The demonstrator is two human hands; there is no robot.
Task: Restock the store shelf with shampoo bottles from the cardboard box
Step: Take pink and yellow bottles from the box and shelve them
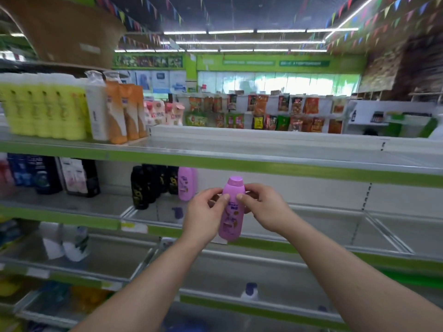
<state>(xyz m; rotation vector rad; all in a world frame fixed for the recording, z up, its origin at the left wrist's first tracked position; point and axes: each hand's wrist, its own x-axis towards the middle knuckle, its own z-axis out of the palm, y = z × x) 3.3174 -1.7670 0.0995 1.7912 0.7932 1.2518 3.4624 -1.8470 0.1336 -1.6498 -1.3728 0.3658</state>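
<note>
A pink-purple shampoo bottle (232, 213) stands upright in the air in front of the second shelf (311, 209), cap up. My left hand (203, 214) grips its left side with thumb on the label. My right hand (263, 209) pinches its right shoulder. A second, matching purple bottle (186, 183) stands on that shelf beside several black bottles (148, 185). The cardboard box is out of view.
The top shelf (263, 149) carries yellow bottles (45, 111) and orange-white bottles (124, 111) at its left. Dark blue and white bottles (48, 176) stand at far left on the second shelf. Lower shelves (215, 267) have wire dividers and a few items.
</note>
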